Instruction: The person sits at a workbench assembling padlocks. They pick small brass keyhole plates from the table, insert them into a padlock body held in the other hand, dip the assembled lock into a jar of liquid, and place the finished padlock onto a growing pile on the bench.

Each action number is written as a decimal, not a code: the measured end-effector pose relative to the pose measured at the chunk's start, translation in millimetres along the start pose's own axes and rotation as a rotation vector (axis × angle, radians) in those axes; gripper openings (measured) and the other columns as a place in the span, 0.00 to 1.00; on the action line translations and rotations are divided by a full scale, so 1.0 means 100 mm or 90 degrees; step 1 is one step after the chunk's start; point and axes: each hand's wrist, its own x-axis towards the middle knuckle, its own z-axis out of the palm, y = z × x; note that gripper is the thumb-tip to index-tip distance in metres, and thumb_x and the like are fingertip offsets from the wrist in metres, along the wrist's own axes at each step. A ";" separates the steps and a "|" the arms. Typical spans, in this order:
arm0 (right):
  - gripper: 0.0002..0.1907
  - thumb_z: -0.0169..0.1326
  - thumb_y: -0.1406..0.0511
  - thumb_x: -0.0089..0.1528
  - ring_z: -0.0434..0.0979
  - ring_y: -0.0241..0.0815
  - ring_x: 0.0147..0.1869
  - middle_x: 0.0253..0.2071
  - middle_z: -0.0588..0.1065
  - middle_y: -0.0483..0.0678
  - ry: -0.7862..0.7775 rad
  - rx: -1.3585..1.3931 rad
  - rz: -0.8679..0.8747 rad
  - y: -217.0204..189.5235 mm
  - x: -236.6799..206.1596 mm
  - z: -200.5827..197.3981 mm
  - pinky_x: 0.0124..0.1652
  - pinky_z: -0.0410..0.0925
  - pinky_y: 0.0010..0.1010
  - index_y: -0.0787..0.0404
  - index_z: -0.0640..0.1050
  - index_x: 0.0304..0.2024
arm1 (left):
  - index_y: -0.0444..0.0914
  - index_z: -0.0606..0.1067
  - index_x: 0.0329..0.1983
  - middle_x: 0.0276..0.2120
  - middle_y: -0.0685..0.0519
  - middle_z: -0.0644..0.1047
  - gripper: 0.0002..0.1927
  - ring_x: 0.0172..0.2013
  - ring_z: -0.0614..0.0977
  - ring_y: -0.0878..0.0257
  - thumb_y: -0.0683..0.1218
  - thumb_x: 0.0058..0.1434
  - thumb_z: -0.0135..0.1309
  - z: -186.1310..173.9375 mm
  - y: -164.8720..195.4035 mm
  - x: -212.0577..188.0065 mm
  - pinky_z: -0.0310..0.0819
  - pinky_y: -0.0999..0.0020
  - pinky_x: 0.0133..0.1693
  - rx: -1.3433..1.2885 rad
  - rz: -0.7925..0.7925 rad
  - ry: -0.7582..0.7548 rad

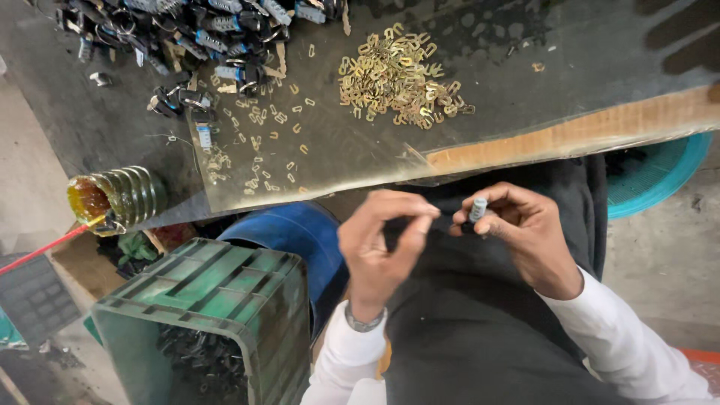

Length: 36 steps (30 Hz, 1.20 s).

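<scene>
Hands at work over the lap
Right hand (517,225) pinches a small grey part (478,208) — left hand (382,244) closes fingertips beside it; brass clips (401,75) heaped on the table (525,97), many black parts (202,34) apparently waiting.

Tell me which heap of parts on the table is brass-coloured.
The heap of small clips near the table's middle; the other pile, at the far left corner, is black and silver parts.

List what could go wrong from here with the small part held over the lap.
The small grey cylindrical part is only pinched at the fingertips of the right hand, with the left hand closing in; a slip would likely drop it onto the dark clothing. An elbow might also scatter the brass clips, or nudge the jar at the table edge.
</scene>
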 end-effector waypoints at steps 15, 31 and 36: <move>0.16 0.53 0.65 0.70 0.78 0.40 0.44 0.43 0.79 0.53 -0.019 0.150 0.013 -0.10 -0.09 0.07 0.43 0.71 0.30 0.73 0.77 0.54 | 0.39 0.78 0.45 0.41 0.54 0.81 0.11 0.41 0.82 0.60 0.35 0.62 0.64 0.23 0.08 0.02 0.76 0.70 0.44 0.195 0.130 -0.033; 0.11 0.54 0.68 0.69 0.78 0.38 0.43 0.42 0.78 0.51 0.013 -0.002 -0.078 -0.11 -0.05 0.17 0.43 0.72 0.29 0.71 0.77 0.50 | 0.39 0.77 0.46 0.42 0.53 0.81 0.12 0.43 0.84 0.59 0.35 0.62 0.65 0.23 -0.04 -0.01 0.78 0.70 0.43 0.214 0.170 -0.022; 0.06 0.54 0.74 0.67 0.78 0.37 0.41 0.41 0.77 0.51 0.047 -0.124 -0.099 -0.17 -0.08 0.14 0.42 0.72 0.28 0.72 0.78 0.45 | 0.38 0.79 0.45 0.41 0.53 0.82 0.11 0.42 0.84 0.62 0.37 0.62 0.67 0.19 -0.04 0.03 0.78 0.72 0.43 0.150 0.078 -0.050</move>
